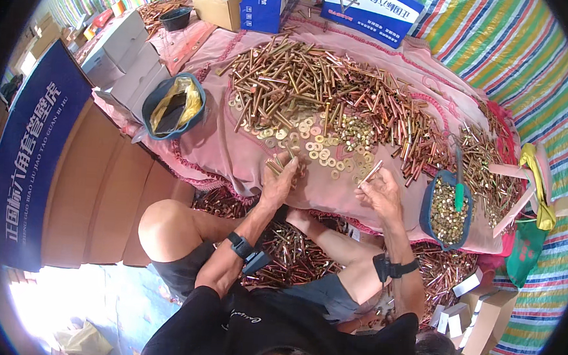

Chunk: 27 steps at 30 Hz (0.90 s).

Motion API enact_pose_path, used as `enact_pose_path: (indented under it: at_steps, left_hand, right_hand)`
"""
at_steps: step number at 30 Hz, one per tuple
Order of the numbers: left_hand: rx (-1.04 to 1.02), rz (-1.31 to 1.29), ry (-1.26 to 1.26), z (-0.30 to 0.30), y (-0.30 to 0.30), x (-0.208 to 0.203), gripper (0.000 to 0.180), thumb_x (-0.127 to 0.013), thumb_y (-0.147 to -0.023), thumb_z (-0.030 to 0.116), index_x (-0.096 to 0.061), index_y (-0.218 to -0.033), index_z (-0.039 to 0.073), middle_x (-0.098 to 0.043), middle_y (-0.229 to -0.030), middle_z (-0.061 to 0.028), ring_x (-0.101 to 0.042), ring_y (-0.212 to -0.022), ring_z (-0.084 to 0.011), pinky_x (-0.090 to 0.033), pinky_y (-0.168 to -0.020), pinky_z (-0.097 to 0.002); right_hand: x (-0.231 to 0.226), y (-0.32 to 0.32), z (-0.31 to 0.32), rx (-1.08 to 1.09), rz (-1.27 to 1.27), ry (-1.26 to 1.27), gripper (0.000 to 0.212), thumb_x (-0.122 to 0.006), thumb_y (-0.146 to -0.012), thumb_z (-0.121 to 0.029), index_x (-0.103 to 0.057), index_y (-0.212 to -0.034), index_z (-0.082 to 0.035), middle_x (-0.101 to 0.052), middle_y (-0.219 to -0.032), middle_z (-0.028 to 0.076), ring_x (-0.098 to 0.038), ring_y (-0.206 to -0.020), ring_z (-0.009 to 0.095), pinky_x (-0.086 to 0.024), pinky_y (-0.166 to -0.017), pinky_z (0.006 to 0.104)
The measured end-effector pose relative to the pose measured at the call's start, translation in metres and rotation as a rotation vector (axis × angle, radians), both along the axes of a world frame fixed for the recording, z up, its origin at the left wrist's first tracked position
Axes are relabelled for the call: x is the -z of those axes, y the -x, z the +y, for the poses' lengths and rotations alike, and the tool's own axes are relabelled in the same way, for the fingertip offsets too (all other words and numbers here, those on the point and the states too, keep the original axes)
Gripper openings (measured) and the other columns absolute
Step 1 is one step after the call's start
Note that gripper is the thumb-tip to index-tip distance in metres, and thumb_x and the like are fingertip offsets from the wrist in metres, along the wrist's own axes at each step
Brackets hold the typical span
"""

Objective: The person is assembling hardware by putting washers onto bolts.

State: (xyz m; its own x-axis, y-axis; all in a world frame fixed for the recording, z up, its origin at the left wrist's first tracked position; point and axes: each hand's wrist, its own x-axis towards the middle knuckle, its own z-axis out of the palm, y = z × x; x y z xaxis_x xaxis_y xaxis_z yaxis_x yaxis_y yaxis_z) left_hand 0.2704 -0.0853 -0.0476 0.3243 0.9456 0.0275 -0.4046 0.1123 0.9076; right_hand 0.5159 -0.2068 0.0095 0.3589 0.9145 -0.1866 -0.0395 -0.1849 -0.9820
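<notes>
My left hand [281, 182] is closed around several brass-coloured bolts [275, 163], whose ends stick out past the fingers. In a pinch between thumb and fingertips, my right hand [383, 194] holds a single slim bolt [371, 172], tilted up to the right. Both hands hover over the near part of a pink cloth [233, 164]. Just beyond them lie flat round washers [324, 154] and a patch of small nuts [357, 131]. Behind these spreads a large heap of yellowish and coppery bolts [290, 80].
A blue basin of nuts [449, 217] with a green-handled tool [459, 188] stands at right. To the left sits a blue tub [152, 107] lined with yellow plastic. Cardboard boxes [95, 185] wall the left side. More bolts [292, 253] lie below, around my legs.
</notes>
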Motion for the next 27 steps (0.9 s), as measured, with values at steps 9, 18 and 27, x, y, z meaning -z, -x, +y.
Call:
enact_pose_path:
  at_steps: [9,18,27]
  left_hand:
    - [-0.042,0.103,-0.004,-0.002,0.003,-0.006,0.042,-0.065,-0.102,0.027,-0.06,-0.132,-0.002,-0.074,-0.099,-0.0084,-0.067,-0.078,-0.0097,-0.05,-0.06,-0.0207]
    - [0.102,0.29,-0.119,-0.004,0.003,-0.009,0.033,-0.062,-0.105,0.017,-0.061,-0.132,-0.003,-0.073,-0.106,-0.0079,-0.068,-0.092,-0.0127,-0.055,-0.082,-0.0277]
    - [0.116,0.229,-0.18,-0.003,-0.006,-0.014,0.025,-0.057,-0.105,0.01,-0.061,-0.126,-0.004,-0.068,-0.098,-0.003,-0.061,-0.091,-0.0093,-0.052,-0.085,-0.0273]
  right_hand:
    - [0.014,0.044,-0.01,0.078,0.125,-0.107,0.094,-0.068,-0.093,0.002,-0.006,-0.163,-0.011,-0.067,-0.102,0.017,-0.073,-0.083,0.025,-0.065,-0.07,0.0343]
    - [0.028,0.044,-0.015,0.126,0.141,-0.096,0.087,-0.063,-0.096,-0.001,-0.007,-0.162,-0.009,-0.066,-0.097,0.02,-0.073,-0.079,0.026,-0.065,-0.068,0.0349]
    - [0.038,0.041,-0.015,0.111,0.182,-0.126,0.085,-0.064,-0.098,-0.004,-0.008,-0.162,-0.009,-0.068,-0.098,0.018,-0.073,-0.08,0.026,-0.064,-0.068,0.0351]
